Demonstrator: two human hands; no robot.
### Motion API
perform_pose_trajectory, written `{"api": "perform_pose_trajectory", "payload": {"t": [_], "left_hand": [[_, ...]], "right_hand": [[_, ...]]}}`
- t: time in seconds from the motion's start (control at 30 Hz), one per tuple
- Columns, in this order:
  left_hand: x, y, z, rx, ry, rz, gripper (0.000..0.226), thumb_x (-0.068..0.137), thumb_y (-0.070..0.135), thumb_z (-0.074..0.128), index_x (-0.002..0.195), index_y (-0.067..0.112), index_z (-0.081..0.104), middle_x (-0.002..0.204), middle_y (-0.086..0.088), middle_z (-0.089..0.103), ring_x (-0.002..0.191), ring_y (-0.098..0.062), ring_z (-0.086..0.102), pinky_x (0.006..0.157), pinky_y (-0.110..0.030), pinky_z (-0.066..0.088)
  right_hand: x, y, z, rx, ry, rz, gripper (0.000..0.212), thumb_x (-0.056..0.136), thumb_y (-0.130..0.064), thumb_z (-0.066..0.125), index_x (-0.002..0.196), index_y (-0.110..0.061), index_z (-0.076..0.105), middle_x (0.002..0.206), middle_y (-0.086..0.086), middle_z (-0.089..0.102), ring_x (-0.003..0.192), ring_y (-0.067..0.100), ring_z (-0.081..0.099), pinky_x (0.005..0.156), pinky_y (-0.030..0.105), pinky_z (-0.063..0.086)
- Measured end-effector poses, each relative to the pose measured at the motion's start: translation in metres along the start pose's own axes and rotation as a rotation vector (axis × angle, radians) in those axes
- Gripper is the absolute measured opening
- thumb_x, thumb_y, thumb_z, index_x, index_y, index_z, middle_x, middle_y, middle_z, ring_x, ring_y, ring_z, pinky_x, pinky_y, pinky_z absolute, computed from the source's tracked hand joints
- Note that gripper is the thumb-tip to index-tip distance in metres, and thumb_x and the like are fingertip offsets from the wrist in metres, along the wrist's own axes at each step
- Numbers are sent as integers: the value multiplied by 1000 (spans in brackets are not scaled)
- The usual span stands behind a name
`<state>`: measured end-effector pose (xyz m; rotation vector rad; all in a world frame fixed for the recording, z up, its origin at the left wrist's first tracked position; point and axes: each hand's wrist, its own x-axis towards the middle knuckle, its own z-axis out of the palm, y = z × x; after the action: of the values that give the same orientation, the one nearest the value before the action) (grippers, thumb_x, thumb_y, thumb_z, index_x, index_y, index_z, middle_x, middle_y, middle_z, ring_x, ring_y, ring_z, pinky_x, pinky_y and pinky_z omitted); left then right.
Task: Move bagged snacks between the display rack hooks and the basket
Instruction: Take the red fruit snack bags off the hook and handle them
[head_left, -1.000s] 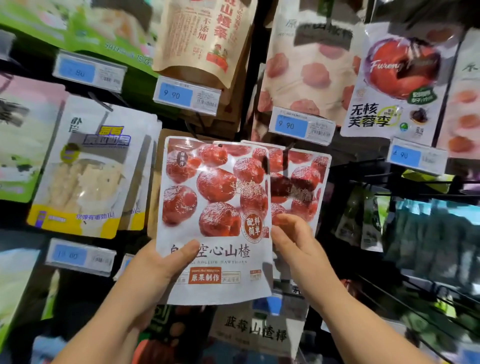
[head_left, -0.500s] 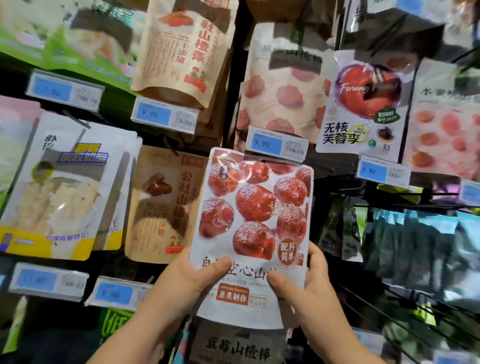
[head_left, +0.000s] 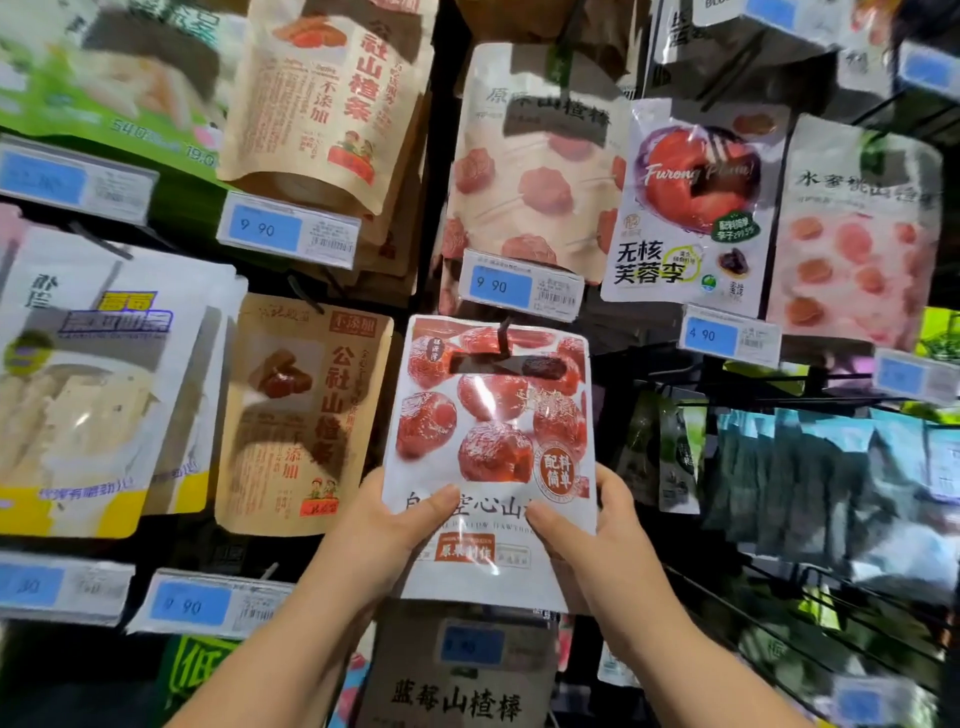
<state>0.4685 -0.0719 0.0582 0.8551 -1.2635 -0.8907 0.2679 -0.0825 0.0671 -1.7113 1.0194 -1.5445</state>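
A white snack bag printed with red hawthorn fruit (head_left: 491, 415) stands upright in front of the rack, at the middle of the view. My left hand (head_left: 400, 525) holds its lower left edge, thumb across the front. My right hand (head_left: 597, 525) holds its lower right edge the same way. A black rack hook (head_left: 503, 335) shows through the hang slot at the bag's top. The basket is out of view.
Hanging bags crowd the rack: brown hawthorn-strip bags (head_left: 306, 415) to the left, a pale hawthorn bag (head_left: 535, 156) above, a plum bag (head_left: 696, 208) at upper right. Blue price tags (head_left: 519, 285) stick out on hook ends. Dark bags and bare wire hooks (head_left: 831, 613) fill the right.
Both hands carried the hawthorn bag right, away from the brown bag, then up to the black hook, which now shows in its hang slot. The right thumb moved onto the bag's front.
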Motion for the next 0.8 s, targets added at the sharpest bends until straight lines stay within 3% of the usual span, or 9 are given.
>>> {"api": "perform_pose_trajectory", "payload": {"t": [0.13, 0.2, 0.3, 0.33, 0.4, 0.47, 0.57, 0.67, 0.8], "left_hand": [[15, -6, 3, 221, 213, 55, 39, 79, 28, 80, 105, 26, 50, 100, 3, 69, 85, -15, 69, 67, -31, 57], [18, -11, 4, 274, 244, 84, 44, 79, 28, 80, 108, 28, 48, 104, 4, 67, 88, -12, 67, 69, -32, 57], [16, -18, 4, 335, 303, 125, 53, 81, 27, 78, 121, 28, 43, 112, 3, 64, 87, -9, 62, 61, -22, 47], [15, -20, 5, 362, 329, 134, 61, 81, 28, 78, 129, 26, 40, 118, -1, 62, 92, -13, 62, 64, -24, 47], [11, -23, 7, 439, 388, 155, 78, 80, 31, 77, 142, 26, 29, 137, -7, 50, 117, -24, 53, 88, -40, 51], [5, -23, 14, 554, 441, 199, 84, 80, 32, 77, 147, 26, 26, 150, -9, 32, 137, -29, 30, 113, -50, 30], [-6, -24, 33, 665, 469, 292, 79, 79, 31, 77, 145, 21, 33, 151, -13, 27, 141, -29, 15, 117, -48, 13], [-14, -34, 63, 692, 386, 338, 73, 78, 32, 78, 140, 18, 42, 142, -19, 39, 137, -37, 23, 114, -49, 13], [-33, -52, 122, 763, 255, 457, 64, 75, 32, 80, 130, 14, 53, 128, -23, 47, 129, -46, 33, 109, -51, 15]], "right_hand": [[11, 6, 5, -90, 35, 16, 56, 80, -30, 80, 124, -35, 45, 114, -11, 68, 103, 10, 67, 94, 41, 55], [11, 9, 7, -146, 39, 23, 56, 82, -31, 79, 125, -35, 44, 113, -14, 66, 103, 7, 65, 93, 36, 55], [8, 12, 7, -233, 18, 37, 56, 83, -32, 77, 127, -33, 42, 108, -14, 66, 100, 5, 65, 86, 28, 55], [7, 13, 6, -259, 9, 47, 57, 84, -32, 76, 129, -32, 42, 106, -13, 67, 97, 4, 66, 82, 25, 54], [3, 15, 2, -308, 0, 67, 64, 84, -33, 76, 136, -30, 38, 102, -8, 68, 91, 5, 67, 73, 21, 51], [-4, 18, -7, -345, 4, 74, 67, 86, -36, 74, 140, -28, 35, 101, -6, 66, 86, 6, 66, 70, 18, 48], [-21, 23, -27, -365, 26, 73, 58, 88, -35, 71, 136, -27, 40, 101, -4, 66, 82, 3, 65, 70, 16, 49], [-47, 31, -59, -398, 39, 77, 39, 91, -31, 68, 124, -29, 47, 96, -5, 64, 72, -5, 59, 64, 10, 46], [-85, 44, -117, -522, 139, 95, 19, 90, -25, 69, 101, -35, 57, 91, -5, 65, 79, 3, 58, 73, 14, 45]]}}
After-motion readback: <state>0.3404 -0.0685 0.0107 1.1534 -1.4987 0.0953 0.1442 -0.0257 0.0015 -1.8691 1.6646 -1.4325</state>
